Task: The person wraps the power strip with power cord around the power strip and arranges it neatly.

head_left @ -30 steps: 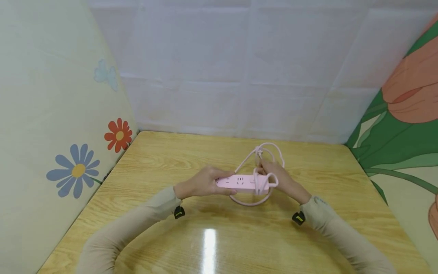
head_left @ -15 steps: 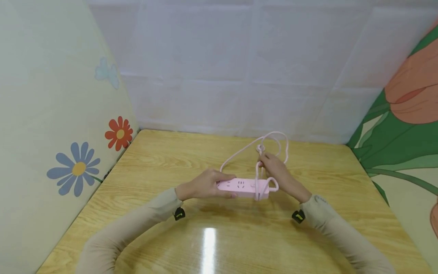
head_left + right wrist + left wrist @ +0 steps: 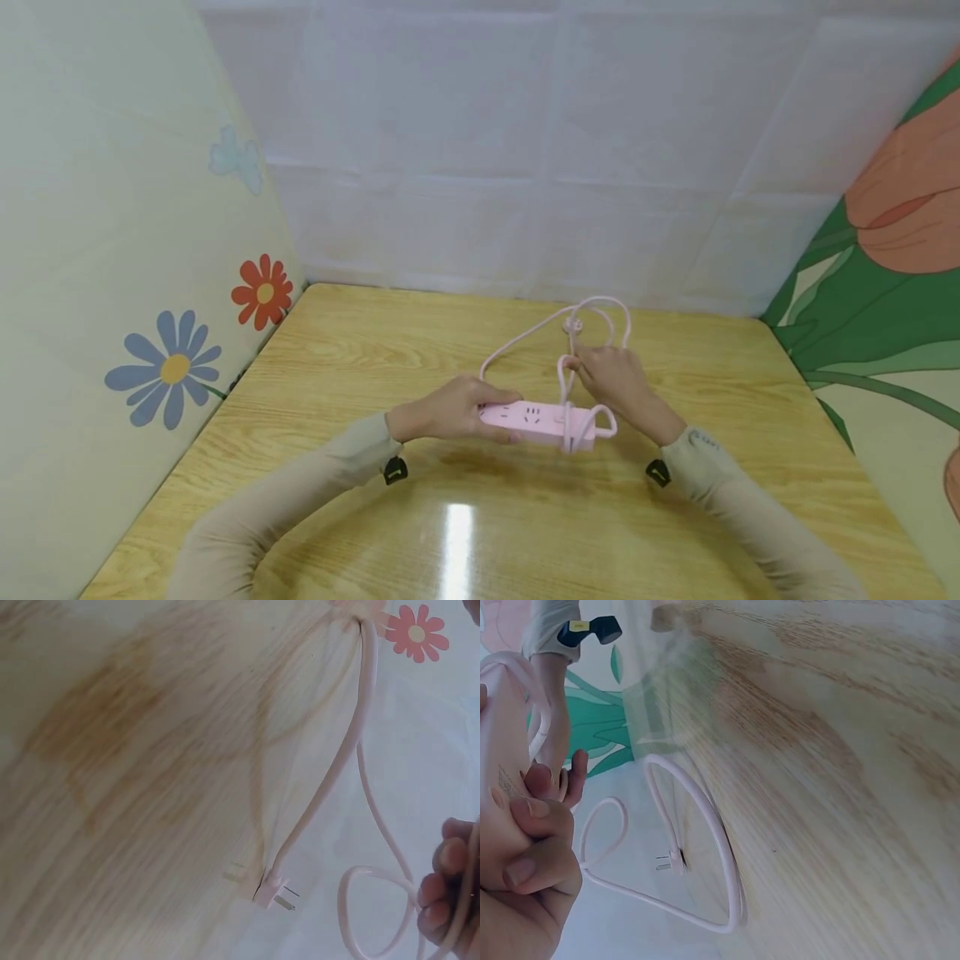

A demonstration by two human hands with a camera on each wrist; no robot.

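Note:
My left hand (image 3: 450, 408) grips the left end of a pink power strip (image 3: 542, 423), thumb on the near side, fingers on the far side. Cord is wrapped around the strip's right end. Just beyond that end, my right hand (image 3: 617, 379) pinches a length of the pink cord (image 3: 522, 335); its fingers are partly hidden in the head view. Looser cord arcs behind the strip over the table. The plug (image 3: 572, 325) lies past the right hand. In the left wrist view the plug (image 3: 676, 862) shows its metal prongs, as does the plug (image 3: 271, 892) in the right wrist view.
Underneath is a glossy wood-grain table (image 3: 360, 517) with a light reflection near its front. A white sheet (image 3: 435, 167) backs it. Flower-printed panels stand at the left (image 3: 172, 233) and right (image 3: 900, 350).
The strip has come slightly nearer the person. The cord loop that hung in front of it now lies behind. My right hand went outward to the cord, then shifted back a little with it.

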